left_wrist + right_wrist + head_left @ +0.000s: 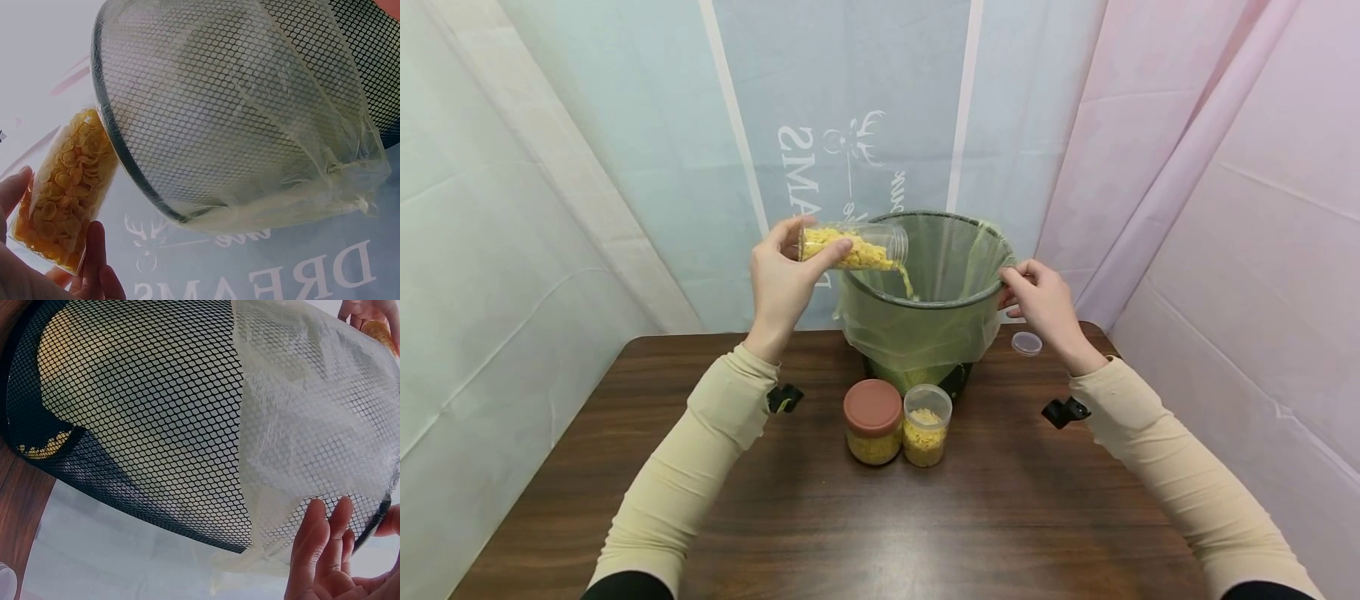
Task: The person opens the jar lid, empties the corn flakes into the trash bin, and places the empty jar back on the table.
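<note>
My left hand [785, 271] grips a clear jar [891, 242] of yellow flakes [838, 248], tipped on its side with its mouth over the near left rim of a mesh wastebasket [951, 379]. Flakes spill from the mouth into the basket. A thin yellowish-green bag [925, 333] lines it and folds down outside the rim. At the right side my right hand [1041, 300] holds the lined rim, fingers [312, 534] outside against the mesh and thumb at the edge. In the left wrist view, thumb and fingers wrap the jar's base end.
Before the basket stand a jar with a reddish-brown lid [872, 408] and a lidless clear jar [927, 429], both holding yellow bits. A clear lid [1026, 343] lies right of the basket on the dark wooden table [880, 533]. Curtains hang behind.
</note>
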Available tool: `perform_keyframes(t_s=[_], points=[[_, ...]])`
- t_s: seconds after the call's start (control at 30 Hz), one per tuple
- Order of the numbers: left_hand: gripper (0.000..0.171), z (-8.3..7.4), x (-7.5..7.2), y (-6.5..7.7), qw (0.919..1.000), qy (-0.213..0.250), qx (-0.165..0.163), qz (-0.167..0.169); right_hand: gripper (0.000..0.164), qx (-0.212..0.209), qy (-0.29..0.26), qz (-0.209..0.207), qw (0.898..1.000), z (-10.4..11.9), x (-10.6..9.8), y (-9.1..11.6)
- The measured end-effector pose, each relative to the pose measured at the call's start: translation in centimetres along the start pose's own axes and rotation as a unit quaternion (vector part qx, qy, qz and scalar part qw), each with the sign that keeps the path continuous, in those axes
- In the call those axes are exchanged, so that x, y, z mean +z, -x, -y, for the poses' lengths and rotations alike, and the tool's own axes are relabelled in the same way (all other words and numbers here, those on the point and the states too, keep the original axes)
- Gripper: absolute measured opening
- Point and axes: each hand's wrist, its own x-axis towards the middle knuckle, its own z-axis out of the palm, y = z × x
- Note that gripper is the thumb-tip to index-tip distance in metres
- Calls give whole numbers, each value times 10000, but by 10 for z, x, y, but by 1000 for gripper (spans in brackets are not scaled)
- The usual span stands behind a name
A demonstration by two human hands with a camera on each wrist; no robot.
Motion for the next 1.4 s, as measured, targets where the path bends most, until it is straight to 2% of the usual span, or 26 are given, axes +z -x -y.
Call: perform_keyframes(t_s=[0.5, 0.9, 1.4], points=[[55, 3, -2, -6, 9999, -25, -145, 74, 33, 34, 76, -59, 9999, 3, 1, 0], [63, 2, -3, -7, 9996, -50, -262, 29, 31, -11, 15, -87, 10000, 2, 4, -1], [65, -8, -1, -11, 9984, -232, -513, 95, 32, 147, -14, 1, 9999, 6, -1, -5]])
